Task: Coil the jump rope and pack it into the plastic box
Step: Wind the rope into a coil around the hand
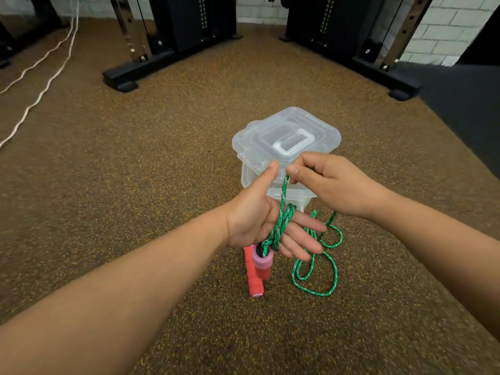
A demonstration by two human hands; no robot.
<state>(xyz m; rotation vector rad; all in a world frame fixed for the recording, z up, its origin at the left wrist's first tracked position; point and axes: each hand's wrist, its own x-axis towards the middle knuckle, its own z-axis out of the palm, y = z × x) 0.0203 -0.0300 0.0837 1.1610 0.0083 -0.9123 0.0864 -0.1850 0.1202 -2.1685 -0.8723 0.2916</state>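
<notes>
Your two forearms enter from the bottom edge, and your elbows are cut off. Nearest on the speckled rubber floor (162, 185) lies one red foam handle (253, 280); its upper end is hidden behind the second handle (262, 262), which hangs below your left hand (259, 217) with a pink cap on top. Your left hand is flat, palm up, fingers straight and thumb raised, and turns of the green jump rope (282, 220) lie across the palm. How many turns there are is hard to tell. Your right hand (332, 182) pinches the rope just above, fingers curled round it. The loose rest of the rope lies in loops on the floor, partly hidden behind your left fingers. Behind the hands stands the clear plastic box (286, 136) with its lid on; its lower front is covered by both hands. Farther away stand black machine frames (173, 36), cut off at the top.
</notes>
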